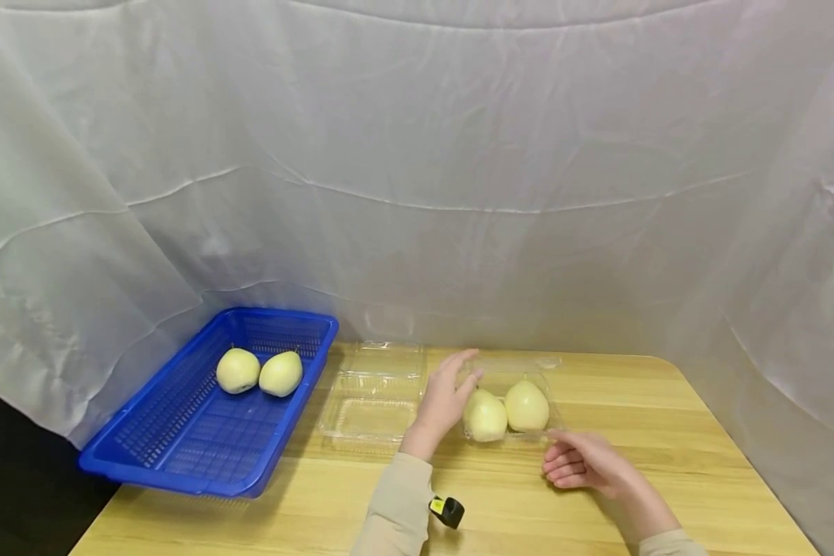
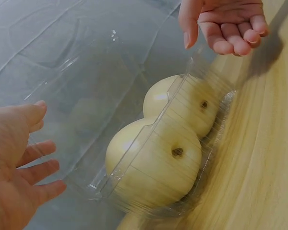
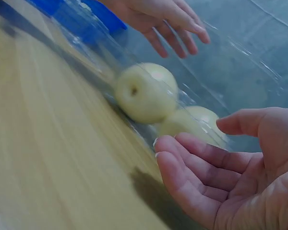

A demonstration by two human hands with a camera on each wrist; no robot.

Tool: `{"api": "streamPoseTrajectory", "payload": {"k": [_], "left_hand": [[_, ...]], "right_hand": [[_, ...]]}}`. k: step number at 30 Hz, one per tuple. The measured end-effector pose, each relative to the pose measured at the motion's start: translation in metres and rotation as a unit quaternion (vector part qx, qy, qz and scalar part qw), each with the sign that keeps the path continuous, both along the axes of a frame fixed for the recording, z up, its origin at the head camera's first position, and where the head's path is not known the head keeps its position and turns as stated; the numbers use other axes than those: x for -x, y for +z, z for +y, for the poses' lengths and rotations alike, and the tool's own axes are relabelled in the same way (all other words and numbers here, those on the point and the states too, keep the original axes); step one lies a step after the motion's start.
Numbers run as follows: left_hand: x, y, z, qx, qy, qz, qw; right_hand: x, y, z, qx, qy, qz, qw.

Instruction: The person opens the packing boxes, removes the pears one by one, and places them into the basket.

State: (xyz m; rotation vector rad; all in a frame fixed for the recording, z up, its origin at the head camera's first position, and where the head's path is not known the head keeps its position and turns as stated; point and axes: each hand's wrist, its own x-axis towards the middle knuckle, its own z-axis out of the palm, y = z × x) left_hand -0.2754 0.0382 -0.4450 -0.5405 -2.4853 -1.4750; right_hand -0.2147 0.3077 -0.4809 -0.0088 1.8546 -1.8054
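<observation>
Two pale yellow pears, one on the left (image 1: 485, 417) and one on the right (image 1: 527, 406), sit side by side in a clear plastic clamshell box. Its raised lid (image 2: 81, 120) leans back behind them in the left wrist view. My left hand (image 1: 446, 395) is at the lid's left side, fingers extended and spread; whether they touch the plastic I cannot tell. By the box's front right corner is my right hand (image 1: 587, 462), its fingers loosely bent and holding nothing. Both hands also appear in the right wrist view, where the right hand (image 3: 230, 177) partly covers one pear.
To the left stands a blue plastic basket (image 1: 278, 455) with two more pears (image 1: 239, 371) inside. Between the basket and my left arm lies another clear clamshell (image 1: 375, 417), its lid up. A black strap piece (image 1: 448, 511) is by my left sleeve. Grey cloth (image 1: 459, 177) hangs behind the wooden table (image 1: 667, 432).
</observation>
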Motion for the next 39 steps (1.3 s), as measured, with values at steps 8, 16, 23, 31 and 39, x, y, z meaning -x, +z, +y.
{"api": "streamPoseTrajectory", "payload": {"k": [8,16,23,31,39], "left_hand": [[0.0,-0.004,0.004,-0.017,0.015,-0.039,0.999],[0.002,-0.011,0.008,-0.039,0.014,-0.063,0.9972],[0.004,-0.016,0.009,-0.052,0.024,-0.071,0.9958],[0.007,-0.022,0.009,-0.043,0.034,-0.094,0.9941],[0.008,-0.024,0.009,-0.034,0.047,-0.095,0.9938]], "right_hand": [[0.002,0.004,0.001,-0.111,-0.12,0.083,0.983],[0.01,0.003,-0.008,-0.297,-0.17,0.213,0.915],[0.027,-0.002,-0.011,-0.328,-0.145,0.285,0.889],[0.037,-0.004,-0.012,-0.327,-0.111,0.319,0.883],[0.035,-0.007,-0.011,-0.304,-0.079,0.297,0.902]]}}
